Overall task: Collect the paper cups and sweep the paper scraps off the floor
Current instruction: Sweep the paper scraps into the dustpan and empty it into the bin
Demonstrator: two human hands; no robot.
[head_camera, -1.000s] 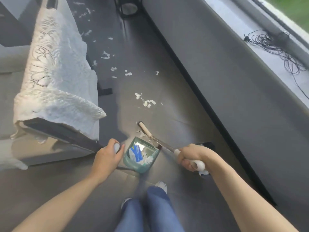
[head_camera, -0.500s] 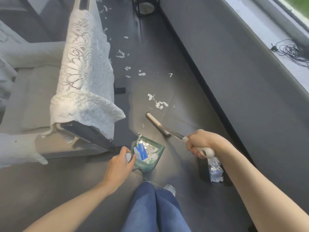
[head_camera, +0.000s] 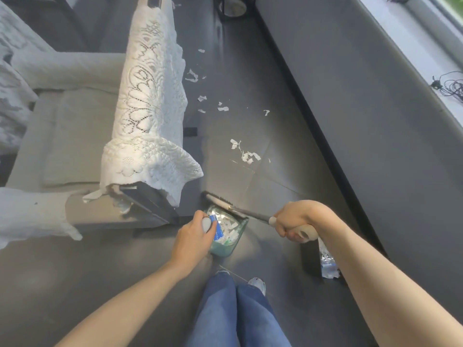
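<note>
Since a moment ago your broom (head_camera: 220, 202) has drawn back from the open floor until its head lies right at the mouth of the dustpan (head_camera: 229, 236), and the sofa now fills more of your view on the left.

Your right hand (head_camera: 297, 221) is wrapped tight around the broom's pale handle grip, with the thin metal shaft running up and left from your fist to the dark bristled head. Your left hand (head_camera: 193, 239) is curled round the grey handle end of the dustpan, holding it just in front of your shoes. Your two hands sit apart, one on either side of the green pan.

Inside the dustpan you have a heap of white paper scraps and a blue-and-white piece lying on top near your left thumb.

More paper scraps (head_camera: 244, 152) lie on the dark floor (head_camera: 263, 136) beyond the broom head, the nearest cluster well clear of the bristles, with smaller bits scattered further up beside the sofa. A crumpled silvery wrapper (head_camera: 328, 261) lies on the floor just beside your right forearm.

To your left stands the grey sofa (head_camera: 65, 146), its arm draped in a white lace cover (head_camera: 147, 116). On the right a tangle of black cable (head_camera: 451, 87) rests on the window ledge.
</note>
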